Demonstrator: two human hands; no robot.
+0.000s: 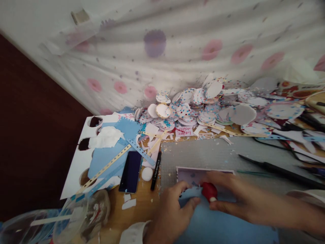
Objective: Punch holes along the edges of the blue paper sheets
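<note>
A small red object with a whitish tip (209,192) is gripped between the thumb and fingers of my right hand (228,195). Under both hands lies a light blue sheet (215,223), over a purplish sheet with a pale edge (189,174). My left hand (175,206) rests at the blue sheet's left edge, its thumb and index finger apart above and beside the paper. Its other fingers are hidden. Both hands are slightly blurred, and what the left fingers touch is hard to tell.
A grey mat (198,152) lies under the sheets. To the left are a phone (130,172), a black marker (155,171), paper strips and clear plastic containers (73,220). Many round paper cutouts (188,108) are piled behind. A black pointed tool (276,169) lies at right.
</note>
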